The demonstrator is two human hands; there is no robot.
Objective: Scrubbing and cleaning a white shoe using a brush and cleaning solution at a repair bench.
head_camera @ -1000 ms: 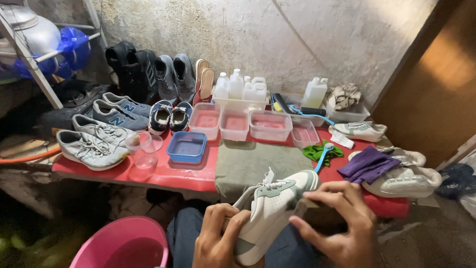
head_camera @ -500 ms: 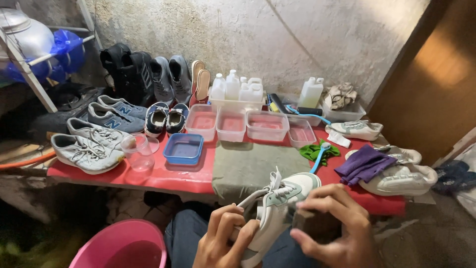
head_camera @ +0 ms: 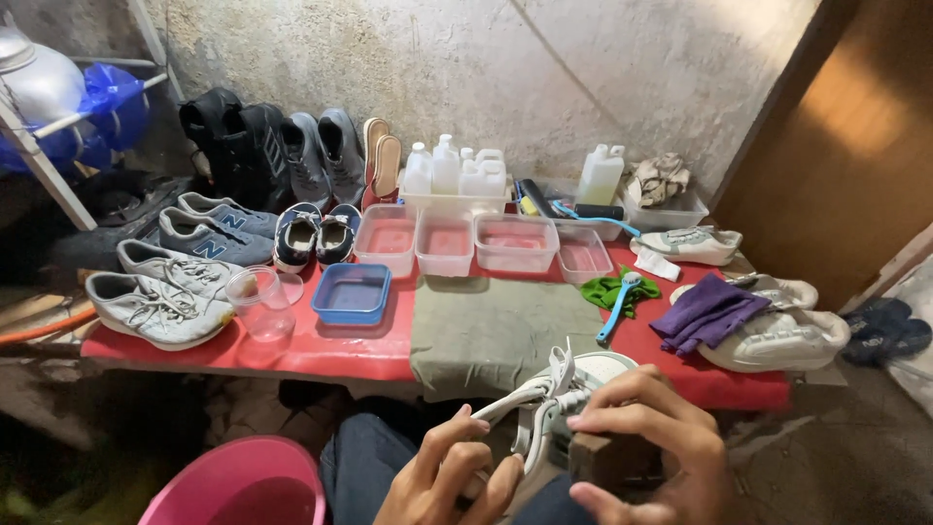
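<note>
A white sneaker (head_camera: 583, 374) with loose white laces sits in my lap, just in front of the red table (head_camera: 321, 345). My right hand (head_camera: 646, 442) wraps over the shoe's upper from the right. My left hand (head_camera: 452, 476) pinches the laces and the shoe's left side from below. Most of the shoe is hidden behind my fingers. An olive cloth (head_camera: 501, 331) lies on the table right beyond the shoe.
Grey sneakers (head_camera: 160, 306), dark shoes (head_camera: 253, 141), a blue tub (head_camera: 352, 292), clear tubs (head_camera: 515, 241), a plastic cup (head_camera: 260, 301), white bottles (head_camera: 452, 170), a blue brush (head_camera: 617, 306), a purple cloth (head_camera: 705, 311) on white shoes (head_camera: 777, 335). A pink bucket (head_camera: 238, 486) stands lower left.
The shoe has dropped lower and turned toward me. My hands have shifted from holding its sole and sides to working at the laces. The view tilted up slightly.
</note>
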